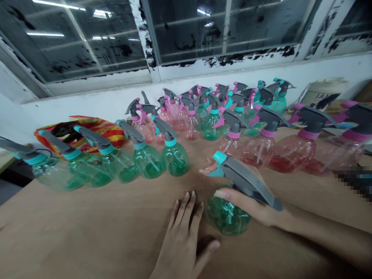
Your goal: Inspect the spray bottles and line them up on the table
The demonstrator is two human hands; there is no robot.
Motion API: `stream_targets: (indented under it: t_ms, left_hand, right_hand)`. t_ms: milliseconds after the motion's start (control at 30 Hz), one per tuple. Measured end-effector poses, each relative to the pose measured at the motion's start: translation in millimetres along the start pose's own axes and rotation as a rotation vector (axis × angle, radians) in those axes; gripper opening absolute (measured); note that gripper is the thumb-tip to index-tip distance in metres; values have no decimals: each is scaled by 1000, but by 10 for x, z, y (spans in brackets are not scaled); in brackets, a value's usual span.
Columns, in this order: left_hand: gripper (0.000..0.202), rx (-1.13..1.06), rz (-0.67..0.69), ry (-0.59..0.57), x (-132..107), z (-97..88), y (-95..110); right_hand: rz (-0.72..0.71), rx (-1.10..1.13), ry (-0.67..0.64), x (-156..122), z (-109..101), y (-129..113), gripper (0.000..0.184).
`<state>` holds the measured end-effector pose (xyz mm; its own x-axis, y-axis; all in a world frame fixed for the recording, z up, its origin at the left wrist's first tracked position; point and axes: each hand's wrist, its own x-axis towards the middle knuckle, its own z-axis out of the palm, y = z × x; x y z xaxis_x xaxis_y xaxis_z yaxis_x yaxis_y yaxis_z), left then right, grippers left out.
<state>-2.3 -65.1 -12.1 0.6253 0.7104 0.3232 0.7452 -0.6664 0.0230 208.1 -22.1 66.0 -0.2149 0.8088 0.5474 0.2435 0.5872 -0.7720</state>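
Note:
My right hand (247,203) is wrapped around the neck of a green spray bottle (228,219) with a grey and teal trigger head. The thumb crosses the near side, while the other fingers are partly hidden behind the bottle. Flat on the table (87,228), just left of that bottle, lies my left hand (186,236) with its fingers stretched out and nothing in it. Beyond it to the left stands a row of green spray bottles (176,161). Pink spray bottles (258,151) stand in a row behind my right hand.
Several more pink and green spray bottles (212,126) crowd together near the wall. A red and yellow striped cloth (112,133) lies at the back left. At the back right are a white container (324,93) with printing and a blurred dark object (356,182).

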Motion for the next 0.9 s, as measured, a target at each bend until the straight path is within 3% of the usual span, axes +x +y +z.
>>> stream_targets:
  t_ms: [333, 500, 900]
  left_hand:
    - [67, 14, 9, -4, 10, 5, -7]
    - [66, 33, 7, -15, 10, 11, -4]
    - [66, 18, 5, -8, -4, 47, -13]
  right_hand:
    - [92, 47, 25, -15, 47, -4, 24]
    - [16, 34, 38, 0, 36, 26, 27]
    - [36, -41, 25, -18, 1, 9, 38]
